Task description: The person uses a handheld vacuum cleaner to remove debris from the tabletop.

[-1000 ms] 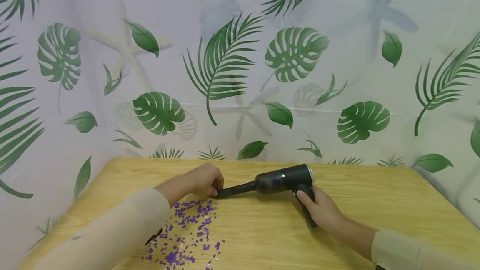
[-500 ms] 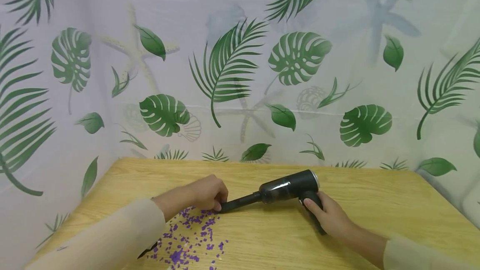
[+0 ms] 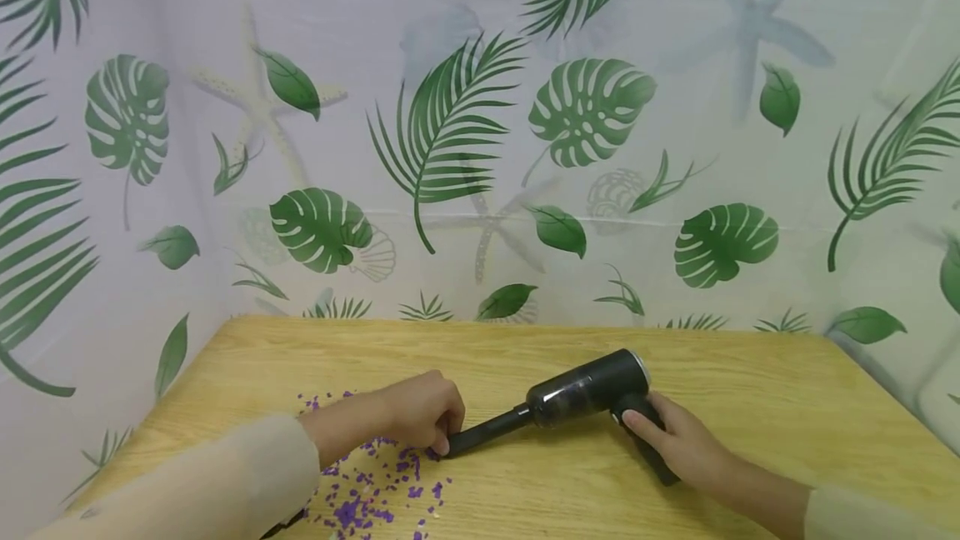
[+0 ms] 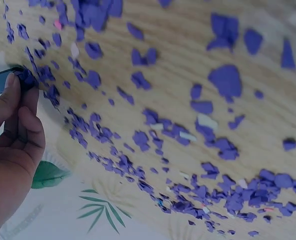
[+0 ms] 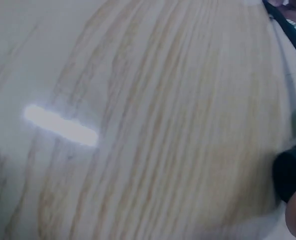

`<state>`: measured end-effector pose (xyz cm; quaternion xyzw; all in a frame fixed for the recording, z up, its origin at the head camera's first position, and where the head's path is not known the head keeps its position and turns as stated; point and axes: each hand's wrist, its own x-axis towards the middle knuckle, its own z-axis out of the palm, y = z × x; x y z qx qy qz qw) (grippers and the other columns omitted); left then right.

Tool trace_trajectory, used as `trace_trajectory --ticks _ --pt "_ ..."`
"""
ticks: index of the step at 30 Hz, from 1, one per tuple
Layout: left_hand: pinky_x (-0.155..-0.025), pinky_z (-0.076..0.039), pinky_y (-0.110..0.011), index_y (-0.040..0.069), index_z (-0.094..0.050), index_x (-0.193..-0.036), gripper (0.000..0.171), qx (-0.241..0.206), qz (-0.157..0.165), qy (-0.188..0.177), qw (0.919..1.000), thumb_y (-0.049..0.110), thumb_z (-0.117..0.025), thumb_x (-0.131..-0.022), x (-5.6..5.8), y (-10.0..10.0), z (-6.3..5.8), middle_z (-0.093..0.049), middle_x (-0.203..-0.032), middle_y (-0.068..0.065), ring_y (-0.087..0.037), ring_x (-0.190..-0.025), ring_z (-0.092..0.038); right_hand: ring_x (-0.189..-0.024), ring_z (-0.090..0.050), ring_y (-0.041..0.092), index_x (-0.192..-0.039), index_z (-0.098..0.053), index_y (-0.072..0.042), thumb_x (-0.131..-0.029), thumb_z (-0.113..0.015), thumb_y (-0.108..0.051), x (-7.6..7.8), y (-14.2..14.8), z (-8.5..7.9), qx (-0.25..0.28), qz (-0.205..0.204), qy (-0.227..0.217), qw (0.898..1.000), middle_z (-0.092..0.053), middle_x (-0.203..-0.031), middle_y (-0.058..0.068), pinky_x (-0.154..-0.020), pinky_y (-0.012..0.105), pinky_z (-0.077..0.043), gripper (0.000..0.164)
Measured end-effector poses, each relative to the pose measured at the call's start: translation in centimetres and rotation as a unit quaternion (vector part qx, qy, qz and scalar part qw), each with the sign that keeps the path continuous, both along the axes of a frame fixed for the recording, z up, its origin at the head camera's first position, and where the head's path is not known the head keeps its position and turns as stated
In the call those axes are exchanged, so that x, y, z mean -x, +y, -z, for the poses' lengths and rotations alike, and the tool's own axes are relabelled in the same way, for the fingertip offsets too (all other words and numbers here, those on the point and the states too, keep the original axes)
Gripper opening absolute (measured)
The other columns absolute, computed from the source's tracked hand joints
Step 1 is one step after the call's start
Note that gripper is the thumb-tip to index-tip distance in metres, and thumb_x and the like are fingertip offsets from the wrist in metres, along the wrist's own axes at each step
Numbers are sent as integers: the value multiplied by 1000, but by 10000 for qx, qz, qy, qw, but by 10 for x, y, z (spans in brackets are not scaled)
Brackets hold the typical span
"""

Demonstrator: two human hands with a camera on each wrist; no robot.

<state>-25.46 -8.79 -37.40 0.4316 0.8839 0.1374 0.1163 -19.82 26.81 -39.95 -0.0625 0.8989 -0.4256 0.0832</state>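
A black handheld vacuum cleaner (image 3: 581, 392) with a clear dust cup slants across the table in the head view. My right hand (image 3: 693, 444) grips its handle, thumb near the top. At the other end, my left hand (image 3: 420, 411) pinches the tip of the slim nozzle (image 3: 491, 430) between thumb and fingers, low by the tabletop. Many small purple paper scraps (image 3: 348, 513) lie under and in front of the left forearm. In the left wrist view, purple bits sit at the nozzle mouth beside the fingertips (image 4: 10, 82). The right wrist view catches only the handle (image 5: 289, 172) and part of the thumb.
The wood-grain table (image 3: 555, 498) ends at a white curtain (image 3: 465, 265) printed with green leaves, which stands behind and at both sides. A few pale and pink flecks are mixed among the scraps. Something dark shows beneath the left sleeve (image 3: 247, 465).
Both hands have drawn the vacuum cleaner nearer to me and slightly right. It slopes more steeply now, and scraps farther back have come into view behind the left forearm.
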Motion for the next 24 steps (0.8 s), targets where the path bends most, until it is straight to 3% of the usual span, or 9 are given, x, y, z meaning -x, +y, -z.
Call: trace_trajectory --ticks 3,7,9,17,20,24 --pt "-57 -49 -13 9 -76 -79 9 -2 22 -207 9998 4 -82 -79 -10 1 1 -69 -68 5 3 -58 -57 -96 -63 20 -132 -43 15 -104 -54 -32 0 12 -7 1012 -484 -912 9895 -65 -114 15 -81 37 -56 56" --pt "-58 -48 -12 9 -75 -78 10 -15 97 -383 9992 4 -83 -78 -20 2 0 -69 -68 5 4 -58 -57 -88 -67 21 -121 -49 10 -103 -54 -17 1 27 -16 2283 -1347 -2069 9418 -68 -101 11 -80 39 -58 33" --pt "-58 -48 -12 9 -74 -78 10 -24 105 -433 9990 3 -82 -78 -23 3 -1 -69 -68 5 4 -59 -57 -87 -68 20 -119 -51 7 -102 -53 -11 2 31 -19 2491 -1671 -2378 9238 -69 -98 10 -81 39 -58 25" --pt "-58 -48 -11 9 -76 -82 9 314 73 -771 9965 4 -82 -79 -41 5 -3 -70 -69 6 4 -60 -58 -87 -69 19 -114 -58 4 -101 -49 -3 -5 32 -16 2879 -2082 -3042 8839 -71 -99 10 -85 38 -58 17" --pt "-60 -49 -12 10 -73 -84 10 552 91 -1081 9926 3 -80 -81 -41 0 -5 -69 -73 5 3 -63 -58 -87 -69 17 -112 -59 3 -102 -46 -5 -8 27 -15 2869 -2137 -3079 8816 -72 -98 9 -85 36 -58 18" --pt "-67 -49 -14 11 -67 -89 8 1027 173 -1544 9825 7 -74 -89 -32 -7 -14 -64 -80 8 3 -71 -56 -83 -71 17 -111 -55 4 -104 -46 -11 -7 19 -18 2753 -1929 -2704 9022 -71 -97 10 -79 35 -60 19"
